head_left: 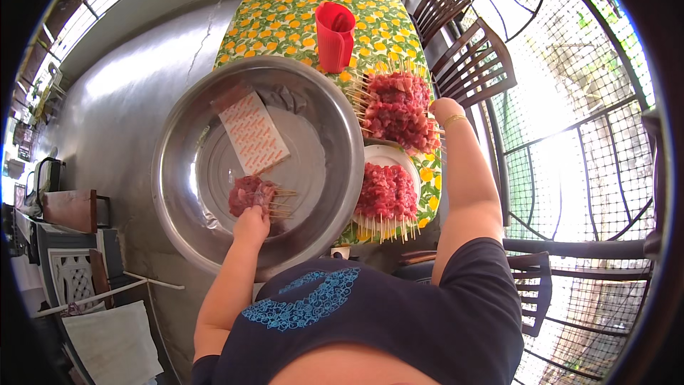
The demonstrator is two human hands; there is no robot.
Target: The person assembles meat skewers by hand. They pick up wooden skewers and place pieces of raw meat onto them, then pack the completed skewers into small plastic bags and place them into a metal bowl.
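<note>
A small bunch of meat skewers is gripped by the left hand inside one big metal basin, while two skewer piles are seen beside the right hand, whose grip cannot be told.

Glossy metal basin, seemingly plastic red jug, wooden skewers

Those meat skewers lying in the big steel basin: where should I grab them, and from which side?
Grip the bare stick ends, coming from the right. On the meat skewers the raw meat bunches at the left, under the left hand, while the thin sticks fan out rightward over the steel basin.
</note>
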